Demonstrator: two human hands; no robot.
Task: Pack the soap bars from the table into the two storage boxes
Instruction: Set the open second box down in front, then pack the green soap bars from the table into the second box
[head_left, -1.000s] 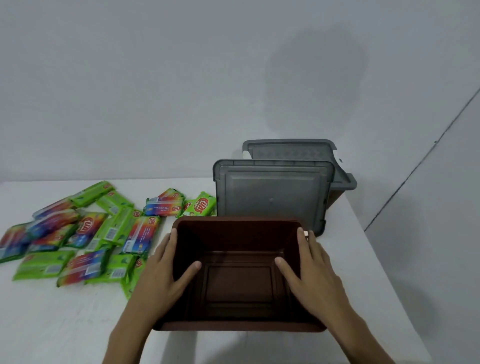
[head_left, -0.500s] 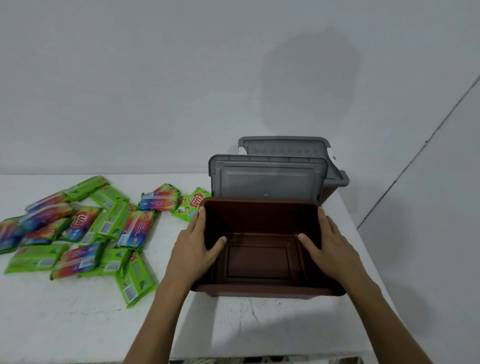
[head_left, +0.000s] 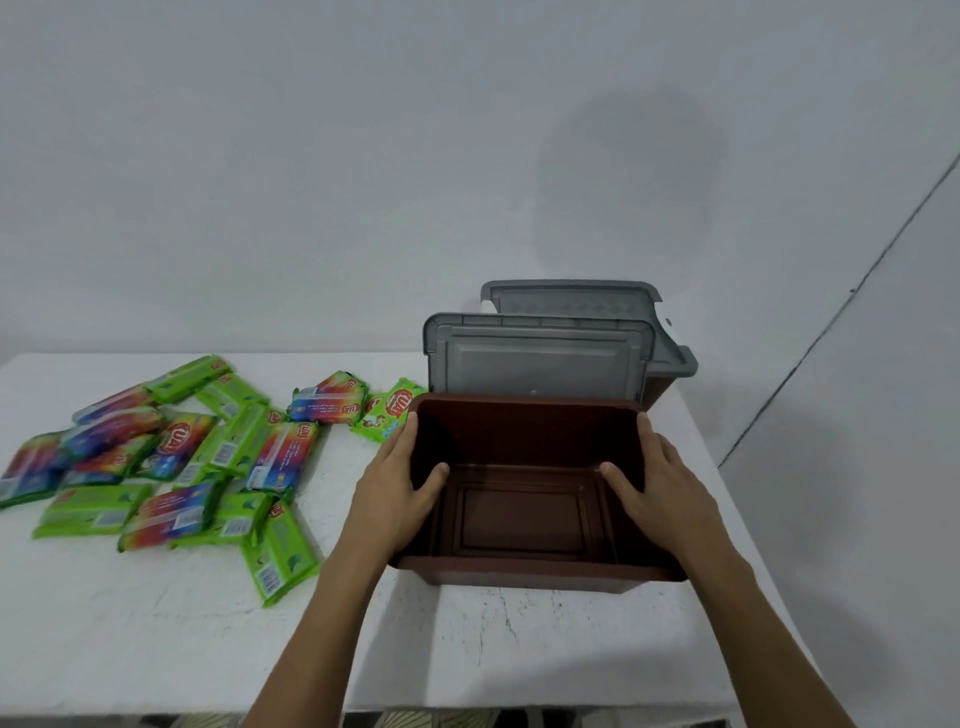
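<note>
An empty brown storage box stands on the white table at the right. My left hand grips its left wall, thumb inside. My right hand grips its right wall the same way. Behind it a grey lid stands upright against a second brown box, whose own grey lid is raised; its inside is hidden. Several soap bars in green and rainbow wrappers lie scattered on the table's left half. One green bar lies just left of the box's far corner.
A plain grey wall rises behind the table. The table's right edge runs close to the boxes, with the floor beyond it. Bare table top lies in front of the box, up to the near edge.
Both hands have pushed the brown box away from me, back against the upright grey lid. The hands keep the same hold on its side walls. The soap bars have not moved.
</note>
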